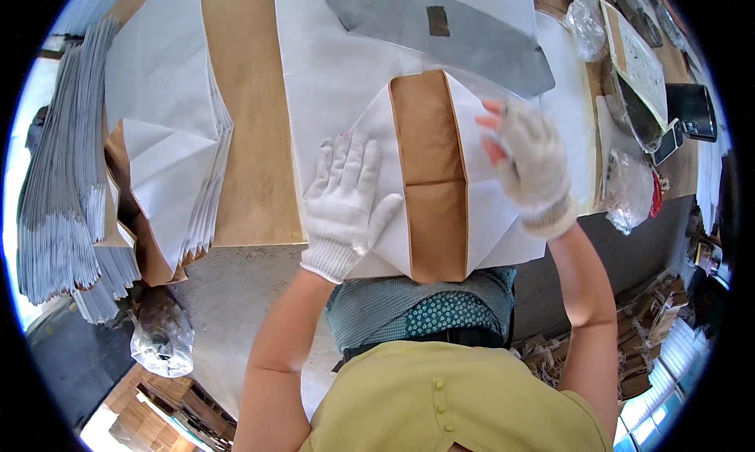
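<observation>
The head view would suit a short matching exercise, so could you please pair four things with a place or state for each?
Things
1. left hand
2. right hand
3. grey plate
4. brown panel

Places and states
A. between the two hands, with a crease across it
B. palm down, thumb out to the side
C. beyond the hands, bearing a dark patch
D. bare fingers showing

Pairs: 1-B, 2-D, 3-C, 4-A

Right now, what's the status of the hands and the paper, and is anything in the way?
Left hand flat, palm down. Right hand blurred, touch unclear. Folded brown-and-white paper between them. Gray plate just beyond, not covering it.
</observation>
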`<state>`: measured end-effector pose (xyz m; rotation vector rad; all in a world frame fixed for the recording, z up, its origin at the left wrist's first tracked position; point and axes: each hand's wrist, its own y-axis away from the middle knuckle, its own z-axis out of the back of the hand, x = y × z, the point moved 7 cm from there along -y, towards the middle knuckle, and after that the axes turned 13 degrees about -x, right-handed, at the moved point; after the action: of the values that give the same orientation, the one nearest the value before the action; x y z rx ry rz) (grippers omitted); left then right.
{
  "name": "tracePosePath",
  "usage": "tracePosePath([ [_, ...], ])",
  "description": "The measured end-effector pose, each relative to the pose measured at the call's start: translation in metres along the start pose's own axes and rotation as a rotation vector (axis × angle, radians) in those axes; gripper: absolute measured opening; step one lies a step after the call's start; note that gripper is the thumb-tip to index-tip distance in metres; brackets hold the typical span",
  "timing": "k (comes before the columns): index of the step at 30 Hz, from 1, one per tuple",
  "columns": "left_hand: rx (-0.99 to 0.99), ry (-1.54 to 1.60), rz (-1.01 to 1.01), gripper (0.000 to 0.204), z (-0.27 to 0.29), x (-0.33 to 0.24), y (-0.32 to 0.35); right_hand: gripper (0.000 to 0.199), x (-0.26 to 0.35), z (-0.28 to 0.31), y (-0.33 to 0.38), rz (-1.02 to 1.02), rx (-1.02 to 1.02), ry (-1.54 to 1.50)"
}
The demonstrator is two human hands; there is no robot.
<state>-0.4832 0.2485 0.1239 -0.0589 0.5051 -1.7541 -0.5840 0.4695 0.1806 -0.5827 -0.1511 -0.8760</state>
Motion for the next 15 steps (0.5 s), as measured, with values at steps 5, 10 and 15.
tracePosePath([
  [5,0.012,0.082,0.085,0.083,-0.015,-0.011,-0.039,0.075,-0.006,-0.038,0.046,0.003,0.129,0.127],
  [10,-0.073,0.098,0.071,0.084,-0.035,-0.004,-0.067,0.056,0.000,-0.055,0.006,0.051,-0.054,0.014],
  [15,0.046,0.098,0.134,0.082,-0.014,-0.006,-0.045,0.042,-0.085,-0.017,-0.031,-0.296,-0.386,0.129],
])
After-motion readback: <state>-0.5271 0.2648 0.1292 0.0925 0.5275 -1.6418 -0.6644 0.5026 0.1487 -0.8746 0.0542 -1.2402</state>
